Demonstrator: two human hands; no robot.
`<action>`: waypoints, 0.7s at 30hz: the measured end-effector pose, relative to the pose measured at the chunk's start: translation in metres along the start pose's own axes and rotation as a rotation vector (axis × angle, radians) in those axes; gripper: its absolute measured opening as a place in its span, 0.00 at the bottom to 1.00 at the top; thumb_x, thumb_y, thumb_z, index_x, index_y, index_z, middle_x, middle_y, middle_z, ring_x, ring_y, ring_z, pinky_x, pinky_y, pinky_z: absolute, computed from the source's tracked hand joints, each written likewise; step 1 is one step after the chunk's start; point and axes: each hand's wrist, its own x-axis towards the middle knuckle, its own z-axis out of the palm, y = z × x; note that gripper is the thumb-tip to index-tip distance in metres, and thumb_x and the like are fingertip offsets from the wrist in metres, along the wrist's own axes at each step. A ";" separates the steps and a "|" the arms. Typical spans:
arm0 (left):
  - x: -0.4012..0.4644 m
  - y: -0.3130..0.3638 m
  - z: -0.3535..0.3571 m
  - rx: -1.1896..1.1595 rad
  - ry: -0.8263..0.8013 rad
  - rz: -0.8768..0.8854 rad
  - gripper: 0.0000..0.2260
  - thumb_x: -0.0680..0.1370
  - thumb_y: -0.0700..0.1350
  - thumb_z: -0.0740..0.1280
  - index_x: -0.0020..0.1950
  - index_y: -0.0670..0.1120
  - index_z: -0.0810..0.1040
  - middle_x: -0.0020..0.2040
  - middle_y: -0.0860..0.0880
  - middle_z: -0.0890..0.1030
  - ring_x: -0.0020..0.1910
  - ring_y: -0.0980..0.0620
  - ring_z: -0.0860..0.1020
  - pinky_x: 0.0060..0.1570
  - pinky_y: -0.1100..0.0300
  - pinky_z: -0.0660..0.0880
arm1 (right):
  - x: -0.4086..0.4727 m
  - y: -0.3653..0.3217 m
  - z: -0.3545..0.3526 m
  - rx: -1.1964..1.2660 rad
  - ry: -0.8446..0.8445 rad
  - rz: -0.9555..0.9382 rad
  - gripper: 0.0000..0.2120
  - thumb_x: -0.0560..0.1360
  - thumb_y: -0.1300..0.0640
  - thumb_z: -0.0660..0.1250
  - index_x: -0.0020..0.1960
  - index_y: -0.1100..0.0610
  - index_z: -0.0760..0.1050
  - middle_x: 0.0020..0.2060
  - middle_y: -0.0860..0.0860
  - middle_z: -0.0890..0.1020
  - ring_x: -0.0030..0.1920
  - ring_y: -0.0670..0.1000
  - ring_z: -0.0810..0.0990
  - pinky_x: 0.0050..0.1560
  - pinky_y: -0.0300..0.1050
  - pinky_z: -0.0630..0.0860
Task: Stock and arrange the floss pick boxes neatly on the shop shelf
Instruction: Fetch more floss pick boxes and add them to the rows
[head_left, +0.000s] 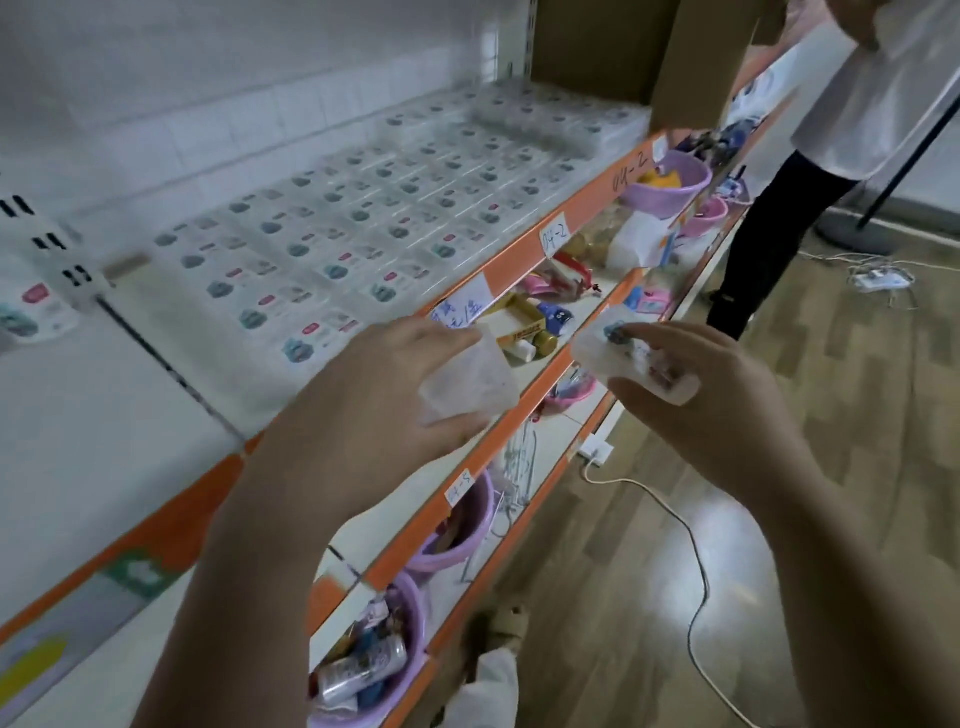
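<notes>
On the left, rows of floss pick boxes (363, 218) lie flat across the white top shelf (104, 415), reaching to the far cardboard carton (623, 47). Near the shelf's orange front edge, the left hand (363, 395) has its grip closed round a clear floss pick box (467, 379), held in the air. Just right of it, the right hand (717, 410) pinches a second floss pick box (623, 358) above the lower shelves' purple basins (670, 182). A person in dark trousers (769, 234) stands far right.

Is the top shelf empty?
No, rows of floss pick boxes already cover much of the top shelf.
</notes>
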 end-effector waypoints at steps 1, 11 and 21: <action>0.018 -0.003 0.005 -0.007 0.013 0.004 0.28 0.71 0.57 0.68 0.70 0.58 0.66 0.68 0.57 0.68 0.65 0.58 0.65 0.62 0.63 0.60 | 0.016 0.008 0.001 -0.004 0.003 -0.006 0.21 0.69 0.49 0.71 0.61 0.46 0.76 0.53 0.39 0.75 0.46 0.40 0.74 0.43 0.20 0.65; 0.174 -0.032 0.012 0.031 0.163 -0.045 0.28 0.70 0.56 0.70 0.68 0.57 0.69 0.63 0.58 0.70 0.62 0.59 0.66 0.58 0.65 0.60 | 0.208 0.041 0.010 -0.013 -0.018 -0.194 0.22 0.68 0.49 0.70 0.61 0.50 0.76 0.54 0.44 0.77 0.48 0.43 0.76 0.47 0.30 0.70; 0.244 -0.049 0.021 0.131 0.201 -0.315 0.27 0.71 0.55 0.69 0.69 0.59 0.66 0.66 0.60 0.67 0.64 0.61 0.63 0.61 0.67 0.58 | 0.350 0.059 0.058 0.069 -0.224 -0.373 0.27 0.68 0.47 0.71 0.66 0.48 0.71 0.60 0.42 0.73 0.52 0.33 0.66 0.53 0.27 0.63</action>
